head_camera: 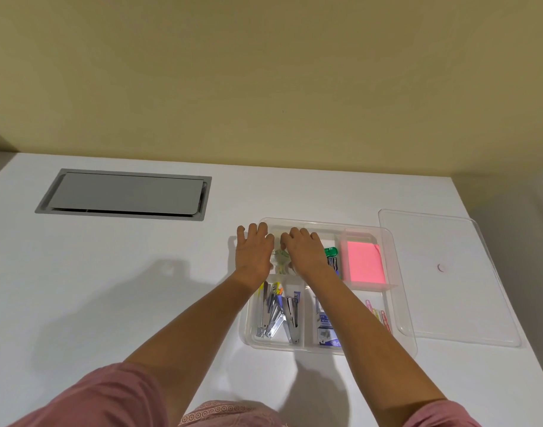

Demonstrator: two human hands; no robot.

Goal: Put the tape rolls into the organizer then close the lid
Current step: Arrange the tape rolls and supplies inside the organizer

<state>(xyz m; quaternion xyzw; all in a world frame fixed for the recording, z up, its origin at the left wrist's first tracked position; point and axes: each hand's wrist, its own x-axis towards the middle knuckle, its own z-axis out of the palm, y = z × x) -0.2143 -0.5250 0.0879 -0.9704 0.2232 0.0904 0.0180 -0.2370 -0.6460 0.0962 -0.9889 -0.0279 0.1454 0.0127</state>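
The clear plastic organizer (pixel 399 318) sits on the white desk to the right of centre. Its clear lid (pixel 449 272) lies flat on the desk beside it on the right. Small tape rolls (pixel 279 261), clear with green and yellow touches, are in the organizer's back-left compartment, mostly hidden between my hands. My left hand (pixel 254 251) lies palm down over the organizer's left rim, fingers spread, its thumb side against the rolls. My right hand (pixel 304 252) curls over the rolls, fingertips and thumb touching them.
Other compartments hold metal staplers (pixel 278 315), staple boxes (pixel 325 332), a green correction tape (pixel 331 253), pink sticky notes (pixel 362 261) and coloured paper clips (pixel 379 315). A grey cable hatch (pixel 125 194) is set into the desk at the back left. A wall rises behind.
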